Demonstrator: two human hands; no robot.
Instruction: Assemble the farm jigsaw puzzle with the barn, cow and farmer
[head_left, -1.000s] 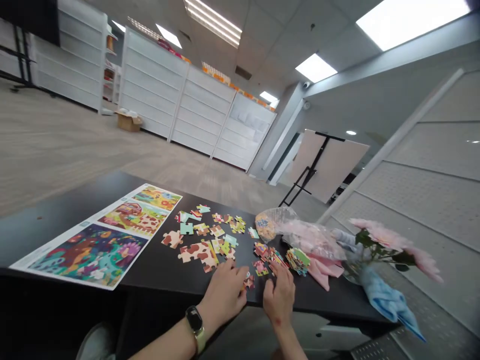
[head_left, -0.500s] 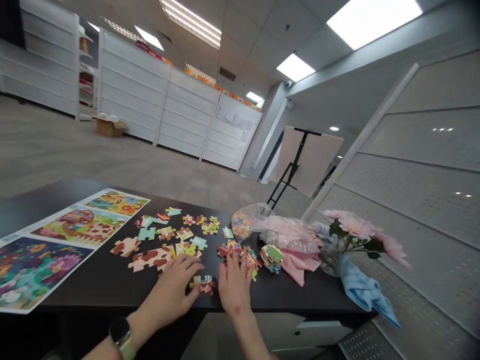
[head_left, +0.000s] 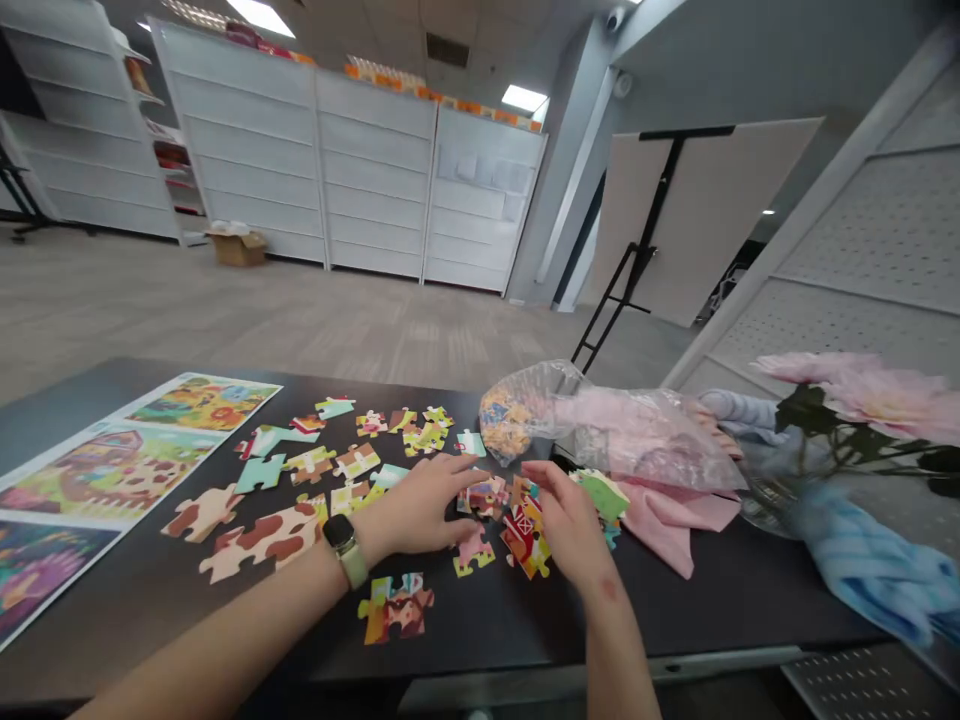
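Observation:
My left hand (head_left: pixel 424 500) reaches over the desk, thumb and fingers apart, its fingertips at a loose heap of jigsaw pieces (head_left: pixel 487 497). A pink jigsaw piece (head_left: pixel 474 552) lies just below its thumb. Beside the red barn pieces (head_left: pixel 523 530), my right hand (head_left: pixel 570 520) is loosely bent with fingers apart; nothing shows in its grip. Two or more joined pieces (head_left: pixel 397 607) with a brown picture lie nearer the desk's front edge. On the left are joined cow-patch pieces (head_left: pixel 262 535) and several scattered green and yellow pieces. A stack of pieces (head_left: pixel 606 497) stands right of my right hand.
A printed picture sheet (head_left: pixel 112 470) covers the desk's left side. At the right are a clear bag of pieces (head_left: pixel 506 415), a pink cloth (head_left: pixel 667 515), a flower vase (head_left: pixel 772 495) and a blue cloth (head_left: pixel 877 565). An easel (head_left: pixel 637 255) stands behind.
Both hands have shifted right and my left hand has moved off the joined brown pieces to the heap. The pink piece now shows below it. The view has tilted down and levelled.

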